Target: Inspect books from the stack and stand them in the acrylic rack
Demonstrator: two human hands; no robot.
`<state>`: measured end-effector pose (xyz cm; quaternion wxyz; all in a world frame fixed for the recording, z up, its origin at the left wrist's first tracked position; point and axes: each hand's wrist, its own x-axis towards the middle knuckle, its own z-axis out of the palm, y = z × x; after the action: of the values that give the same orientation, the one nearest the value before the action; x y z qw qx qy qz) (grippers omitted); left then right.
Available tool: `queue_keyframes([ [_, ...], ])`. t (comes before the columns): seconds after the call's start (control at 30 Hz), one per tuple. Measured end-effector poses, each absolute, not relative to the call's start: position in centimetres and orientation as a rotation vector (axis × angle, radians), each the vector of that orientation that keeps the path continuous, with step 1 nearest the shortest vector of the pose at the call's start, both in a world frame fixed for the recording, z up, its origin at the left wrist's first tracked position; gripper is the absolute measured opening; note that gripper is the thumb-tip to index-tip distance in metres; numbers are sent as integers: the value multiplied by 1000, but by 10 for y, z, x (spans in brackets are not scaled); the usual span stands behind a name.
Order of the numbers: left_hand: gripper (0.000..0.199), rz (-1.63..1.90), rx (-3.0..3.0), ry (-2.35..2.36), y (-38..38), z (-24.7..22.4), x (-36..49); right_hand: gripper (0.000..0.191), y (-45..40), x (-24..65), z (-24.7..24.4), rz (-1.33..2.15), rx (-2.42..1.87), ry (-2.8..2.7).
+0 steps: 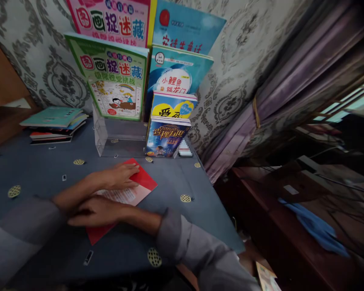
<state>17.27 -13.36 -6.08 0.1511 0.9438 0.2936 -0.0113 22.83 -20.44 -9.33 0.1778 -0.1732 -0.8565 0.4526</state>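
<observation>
A red booklet with a pale panel of printed text (145, 178) lies slanted on the table in front of me. My left hand (119, 176) rests flat on its far part, fingers stretched toward the right edge. Nearer to me, my right hand (98, 210) reaches across to the left over the lower part of the booklet, its fingers extended past the left side. The two hands cover much of the booklet's middle, and my left wrist passes just behind my right fingers. Neither hand grips anything that I can see.
A clear tiered rack (118, 147) at the back holds upright children's books, including a green one (118, 81) and a dark blue one (166, 137). A book stack (54, 121) lies at the back left. Right of the table are a purple curtain (245, 117) and a blue cloth (315, 228).
</observation>
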Motion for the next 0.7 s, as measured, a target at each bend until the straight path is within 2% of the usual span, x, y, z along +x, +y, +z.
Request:
queue_keyframes([
  [0.07,63,-61,2709,954,-144,-66,178,4,-205,264,-83,1517,-285,-2487],
  [0.17,69,-158,2696,1100,-161,-72,190,12,-205,327,-67,1794,-243,-2364],
  [0.3,75,-281,2671,1135,-179,-70,204,44,-194,392,-62,2011,-365,-1932],
  [0.37,82,-297,2636,1139,-183,-65,208,53,-187,407,-70,1909,-555,-1725],
  [0.43,88,-315,2611,1103,-184,-61,209,53,-179,413,-84,1677,-745,-1620],
  [0.57,89,-346,2609,927,-177,-55,198,46,-165,413,-109,1219,-961,-1588],
  [0.7,91,-355,2618,790,-165,-56,178,32,-163,419,-118,970,-1059,-1716],
])
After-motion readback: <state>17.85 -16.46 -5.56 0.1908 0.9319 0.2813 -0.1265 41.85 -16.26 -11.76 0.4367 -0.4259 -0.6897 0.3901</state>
